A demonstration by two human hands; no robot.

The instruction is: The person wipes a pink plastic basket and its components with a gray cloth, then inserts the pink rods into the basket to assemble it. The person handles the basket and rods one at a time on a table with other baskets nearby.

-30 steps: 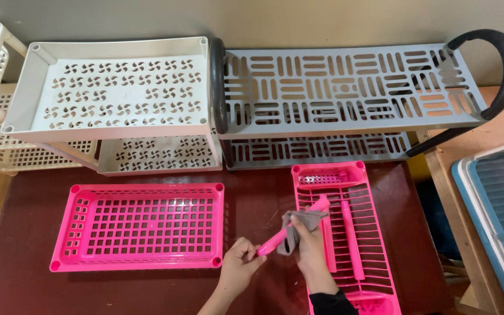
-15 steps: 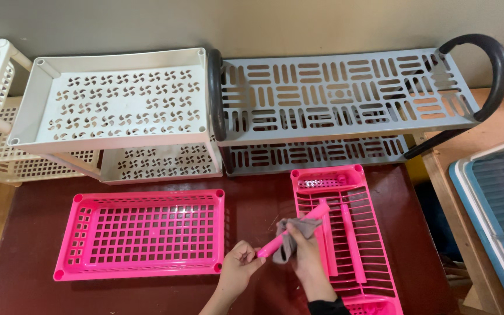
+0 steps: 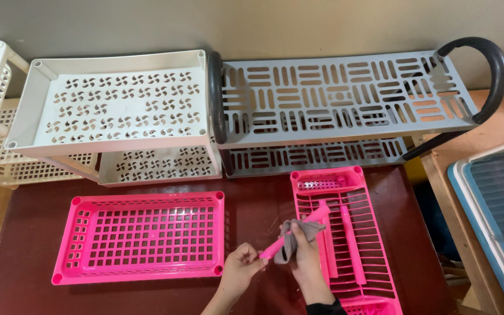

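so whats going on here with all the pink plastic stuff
A person is wiping a pink plastic rod with a grey cloth. The left hand grips the rod's lower end, and the right hand wraps the cloth around its middle. More pink rods lie in the pink slatted tray on the right. A pink grid tray sits to the left on the dark red table, with a white rack and a grey rack behind.

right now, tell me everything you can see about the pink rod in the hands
The pink rod is a slim, smooth plastic-looking post, the same pink as the trays. It lies tilted, low end left, high end right, above the dark red table at the edge of the pink slatted tray. The left hand pinches its lower end; the right hand presses a grey cloth around its middle.
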